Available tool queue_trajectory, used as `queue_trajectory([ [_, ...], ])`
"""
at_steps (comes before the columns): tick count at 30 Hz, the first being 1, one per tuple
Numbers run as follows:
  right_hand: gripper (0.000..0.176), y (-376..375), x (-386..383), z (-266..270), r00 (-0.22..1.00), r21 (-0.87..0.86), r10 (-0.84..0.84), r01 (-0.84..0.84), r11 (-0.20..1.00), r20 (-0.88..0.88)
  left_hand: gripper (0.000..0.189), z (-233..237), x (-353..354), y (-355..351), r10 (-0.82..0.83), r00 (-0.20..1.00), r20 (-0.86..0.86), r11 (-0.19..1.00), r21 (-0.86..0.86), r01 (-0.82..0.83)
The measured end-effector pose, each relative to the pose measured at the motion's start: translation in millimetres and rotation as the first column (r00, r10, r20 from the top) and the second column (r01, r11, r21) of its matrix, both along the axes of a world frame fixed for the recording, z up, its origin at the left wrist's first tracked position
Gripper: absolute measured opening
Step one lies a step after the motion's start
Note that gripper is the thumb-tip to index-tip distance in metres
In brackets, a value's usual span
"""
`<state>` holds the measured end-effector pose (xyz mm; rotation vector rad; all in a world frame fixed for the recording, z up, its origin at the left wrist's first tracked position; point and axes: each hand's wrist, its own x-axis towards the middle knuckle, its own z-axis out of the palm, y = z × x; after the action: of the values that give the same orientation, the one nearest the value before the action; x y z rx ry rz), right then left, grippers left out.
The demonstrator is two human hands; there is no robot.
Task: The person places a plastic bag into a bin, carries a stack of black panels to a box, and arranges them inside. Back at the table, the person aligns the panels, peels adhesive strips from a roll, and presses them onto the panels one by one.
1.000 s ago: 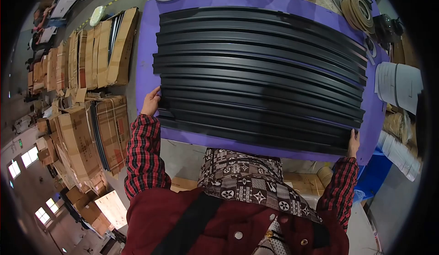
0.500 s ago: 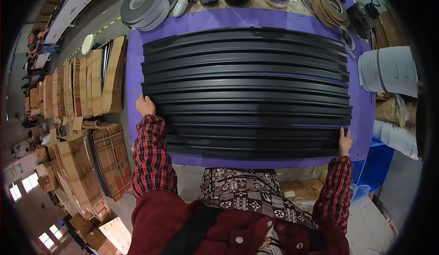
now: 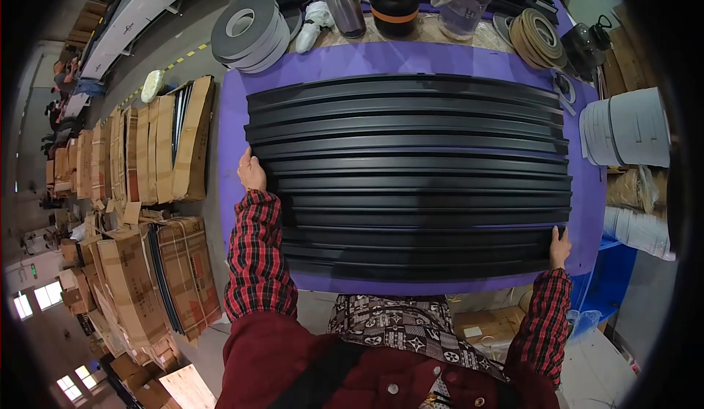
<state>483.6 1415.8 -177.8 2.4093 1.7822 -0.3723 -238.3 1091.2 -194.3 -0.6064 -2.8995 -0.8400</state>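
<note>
Several long black strips [image 3: 411, 163] with raised ribs lie side by side on the purple tabletop [image 3: 352, 60]. They look smooth and slightly glossy. At their left ends is my left hand [image 3: 251, 171], its fingers closed at the edge of one strip; the exact grip is partly hidden. My left sleeve crosses the ends of the nearer strips. Lower down, at the right ends, my right hand [image 3: 560, 249] has its thumb and fingers around the end of a nearer strip. A narrow purple gap shows just above that strip.
Along the far edge stand grey tape rolls [image 3: 249, 33], a steel tumbler [image 3: 342, 5], a black bottle [image 3: 394, 5], a clear bottle [image 3: 466, 5] and brown tape rolls [image 3: 539, 38]. White rolls [image 3: 631, 126] sit at the right; cardboard boxes [image 3: 165, 141] stand at the left.
My view has tilted up a little, so everything sits lower in the picture and more of the far bottles shows. Both hands stay at the strip ends.
</note>
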Motion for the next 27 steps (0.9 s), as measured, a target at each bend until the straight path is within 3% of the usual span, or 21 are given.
queue_trajectory([
  [3,0.059,-0.3,18.4,-4.6,0.999,-0.006,-0.019,0.019,1.0,-0.034,0.038,8.1,-7.7,10.3,0.067,0.994,0.086,0.996,-0.059,-0.062],
  [5,0.059,-17.2,36.4,-16.3,1.0,-0.014,-0.027,0.027,1.0,0.003,0.039,-33.3,-42.0,6.7,0.046,0.998,-0.046,0.966,0.256,-0.033],
  [6,0.059,-36.6,44.1,-25.6,0.999,0.0,-0.035,0.035,0.999,-0.005,0.039,-26.6,-32.3,8.0,-0.046,0.977,0.206,0.909,0.414,-0.045],
  [7,0.059,-49.9,46.6,-27.1,0.999,0.015,-0.038,0.038,0.999,-0.015,0.039,-16.5,-22.0,9.1,-0.052,0.977,0.205,0.905,0.423,-0.04],
  [9,0.059,-46.0,44.5,-20.6,0.999,0.026,-0.033,0.033,0.999,-0.011,0.039,-1.4,-10.3,15.7,0.019,0.997,0.075,0.966,0.256,-0.038],
  [10,0.059,-38.5,44.2,-24.3,1.0,0.03,-0.025,0.025,0.999,-0.019,0.038,-9.8,-13.1,17.7,-0.018,0.998,0.061,0.945,0.326,-0.003],
  [13,0.059,-14.8,44.2,-35.3,1.0,0.043,-0.005,0.005,0.999,0.0,0.038,-15.2,-21.2,29.8,-0.049,0.994,0.102,0.963,0.269,0.02],
  [15,0.058,-14.7,46.3,-39.4,0.998,0.093,0.06,-0.058,0.994,-0.02,0.038,5.0,-28.7,39.4,-0.078,0.991,0.105,0.952,0.302,0.043],
  [17,0.051,-19.8,28.7,-23.8,0.988,0.186,0.136,-0.121,0.975,-0.068,0.04,-60.7,-102.6,31.2,-0.171,0.975,-0.145,0.923,0.323,0.21],
  [18,0.049,-27.5,9.2,-1.8,0.977,0.179,0.138,-0.108,0.978,-0.164,0.04,-35.4,-101.4,41.1,-0.216,0.974,0.068,0.959,0.2,0.199],
  [19,0.051,-28.2,-1.9,3.5,0.985,0.236,0.141,-0.114,0.965,-0.099,0.04,-7.6,-98.2,52.5,-0.23,0.935,0.27,0.973,0.048,0.226],
  [20,0.053,-22.8,14.8,-14.3,0.985,0.201,0.152,-0.134,0.97,-0.08,0.04,-30.4,-116.0,49.5,-0.327,0.939,0.108,0.945,0.039,0.324],
  [21,0.057,-28.7,0.4,-5.4,0.995,0.242,0.101,-0.095,0.966,-0.013,0.039,-6.7,-92.1,61.7,-0.264,0.95,0.167,0.961,0.132,0.244],
  [22,0.062,-32.5,-22.3,13.7,0.999,0.166,-0.027,0.031,0.986,-0.031,0.04,-41.5,-120.4,52.9,-0.303,0.939,0.164,0.915,0.325,0.238],
  [23,0.063,-33.0,-29.9,17.4,0.993,0.112,-0.099,0.107,0.988,-0.071,0.04,-41.5,-119.6,52.6,-0.306,0.939,0.157,0.902,0.365,0.233],
  [24,0.063,-34.7,-43.0,28.0,0.985,0.071,-0.15,0.156,0.985,-0.088,0.04,-40.0,-119.5,54.4,-0.281,0.924,0.257,0.879,0.456,0.141],
  [25,0.064,-35.6,-48.3,32.5,0.981,0.058,-0.167,0.173,0.983,-0.096,0.04,-54.6,-138.9,47.0,-0.317,0.935,0.16,0.902,0.356,0.245],
  [27,0.065,-36.4,-55.6,37.1,0.976,0.016,-0.177,0.181,0.983,-0.123,0.039,-20.2,-117.1,55.9,-0.19,0.98,0.066,0.978,-0.076,0.195],
])
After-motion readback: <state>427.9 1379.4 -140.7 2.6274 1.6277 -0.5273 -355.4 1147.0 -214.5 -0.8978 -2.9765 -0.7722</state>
